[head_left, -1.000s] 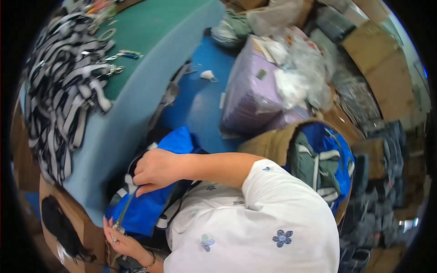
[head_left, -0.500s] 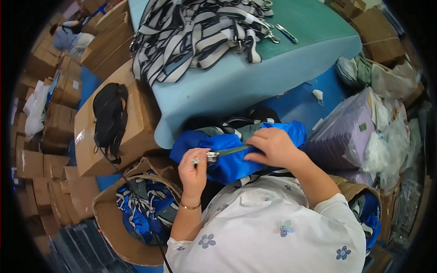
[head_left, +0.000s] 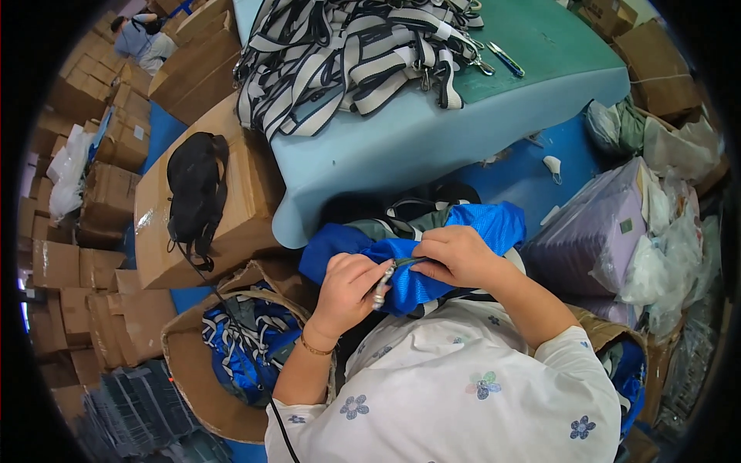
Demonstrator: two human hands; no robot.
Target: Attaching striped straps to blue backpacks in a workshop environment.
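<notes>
Across my lap lies a bag-like bundle of shiny blue fabric [head_left: 488, 221] with grey panels and black-and-white straps. My left hand [head_left: 346, 289] is closed, its thumb and finger pinching one end of a narrow dark green band [head_left: 403, 261] on the blue fabric. A silver metal piece [head_left: 380, 296], probably a clip, hangs just below those fingertips. My right hand [head_left: 458, 257] pinches the same band a short way to the right, its fingertips close to the left ones. Part of the band is hidden by the fingers.
Ahead, a table with a light blue cover [head_left: 370, 150] carries piled grey-and-black straps [head_left: 347, 65] and small thread snips [head_left: 505, 59]. An open carton [head_left: 181, 366] of blue bags stands left, below a box with a black pouch [head_left: 197, 187]. Plastic-wrapped purple stacks [head_left: 590, 239] stand right.
My left hand has moved right, closer to my right hand, and the stretch of band between them is shorter. The metal piece now hangs below the left fingertips.
</notes>
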